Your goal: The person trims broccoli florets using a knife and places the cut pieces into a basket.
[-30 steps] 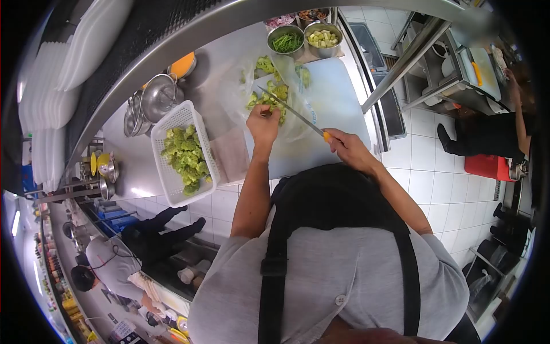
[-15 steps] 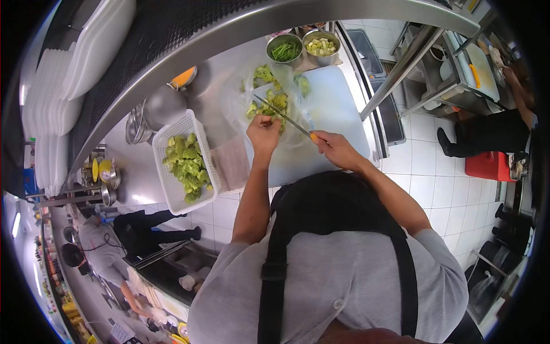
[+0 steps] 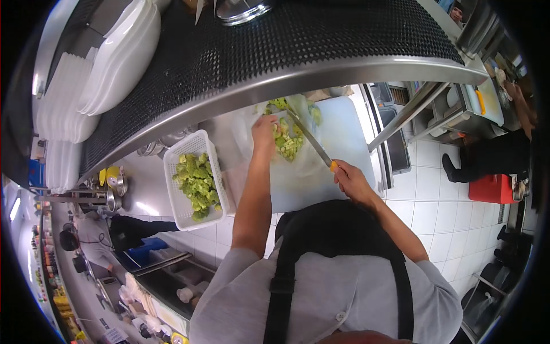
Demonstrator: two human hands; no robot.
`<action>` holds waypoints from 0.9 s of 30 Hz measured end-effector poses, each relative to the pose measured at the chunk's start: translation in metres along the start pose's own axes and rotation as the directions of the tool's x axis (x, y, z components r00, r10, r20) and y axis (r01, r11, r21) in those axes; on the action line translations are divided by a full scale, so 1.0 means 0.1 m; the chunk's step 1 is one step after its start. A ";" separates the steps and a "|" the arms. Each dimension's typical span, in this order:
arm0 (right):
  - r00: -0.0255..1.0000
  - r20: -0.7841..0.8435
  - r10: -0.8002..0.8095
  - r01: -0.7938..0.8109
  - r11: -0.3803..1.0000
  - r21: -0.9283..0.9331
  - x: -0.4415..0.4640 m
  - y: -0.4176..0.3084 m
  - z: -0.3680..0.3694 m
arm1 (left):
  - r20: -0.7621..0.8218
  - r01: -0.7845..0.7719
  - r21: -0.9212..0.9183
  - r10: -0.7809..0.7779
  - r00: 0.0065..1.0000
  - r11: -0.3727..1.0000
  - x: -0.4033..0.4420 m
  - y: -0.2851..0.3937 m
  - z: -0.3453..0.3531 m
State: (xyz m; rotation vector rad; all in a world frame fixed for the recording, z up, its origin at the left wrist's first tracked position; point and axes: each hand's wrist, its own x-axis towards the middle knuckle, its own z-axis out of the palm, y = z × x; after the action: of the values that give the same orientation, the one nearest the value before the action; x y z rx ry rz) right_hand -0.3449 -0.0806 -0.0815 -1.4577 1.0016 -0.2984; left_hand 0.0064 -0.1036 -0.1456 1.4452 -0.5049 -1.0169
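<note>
My right hand [image 3: 350,179] is wrapped round the orange handle of a long knife [image 3: 312,140], whose blade points up and left over the pale cutting board [image 3: 344,137]. Cut green florets [image 3: 288,144] lie by the blade on a clear plastic bag [image 3: 243,133] spread at the board's left part. My left hand [image 3: 264,133] is at the left edge of the florets with its fingers bent; what it holds, if anything, is too small to make out. A white perforated basket [image 3: 173,198] of green florets [image 3: 196,182] stands to the left.
Overhead runs a black mesh shelf [image 3: 321,34] with a steel edge, bearing stacked white dishes [image 3: 63,103]. Metal strainers [image 3: 150,148] sit behind the basket. A co-worker [image 3: 91,235] stands at the lower left, another person [image 3: 487,155] at the right near a red box [image 3: 491,189].
The view has tilted up, so the shelf covers the bowls at the back. My left hand has moved up beside the florets, and the knife has drawn away from it to the right.
</note>
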 end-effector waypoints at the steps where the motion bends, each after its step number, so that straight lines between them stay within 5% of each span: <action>1: 1.000 0.001 0.018 -0.018 0.999 0.032 -0.01 0.03 -0.01 | -0.033 -0.079 0.330 0.096 0.995 0.940 0.14 0.11 0.05; 3: 1.000 -0.004 0.020 -0.020 0.999 0.043 -0.04 0.05 -0.03 | -0.001 -0.156 0.849 0.296 0.955 0.505 0.38 0.32 0.15; 6: 0.999 -0.016 0.038 -0.036 0.994 0.103 -0.04 0.07 -0.05 | -0.047 -0.098 0.937 0.397 0.917 0.337 0.55 0.41 0.39; 11: 0.998 -0.036 0.045 -0.041 0.994 0.103 -0.05 0.13 -0.08 | 0.140 -0.212 0.925 0.238 0.961 0.315 1.92 -0.48 -0.26; 13: 0.999 -0.029 0.044 -0.041 0.995 0.089 -0.06 0.10 -0.09 | 0.188 -0.314 0.886 0.353 0.916 0.342 1.46 -0.25 -0.06; 18: 0.999 -0.031 0.007 -0.005 0.998 0.062 -0.07 0.05 -0.15 | 0.032 -0.241 0.871 0.439 0.898 0.429 0.31 0.31 0.16; 21: 1.000 -0.011 -0.028 0.028 0.999 0.037 -0.12 0.07 -0.15 | -0.031 -0.142 0.526 0.186 0.982 0.839 -0.59 0.53 0.28; 25: 0.998 0.041 -0.044 0.045 0.998 -0.031 -0.18 -0.01 -0.16 | -0.044 -0.188 0.339 0.215 0.976 0.922 -1.08 0.06 0.22; 27: 0.996 0.068 -0.060 0.063 0.997 -0.046 -0.19 -0.02 -0.15 | -0.034 -0.335 0.535 0.417 0.908 0.775 -1.11 -0.10 0.17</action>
State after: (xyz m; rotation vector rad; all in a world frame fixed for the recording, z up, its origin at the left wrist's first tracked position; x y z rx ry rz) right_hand -0.3655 -0.0776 -0.0694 -1.5343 0.9163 -0.2703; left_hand -0.0676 -0.0219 -0.1216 1.7837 -0.9711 -0.4481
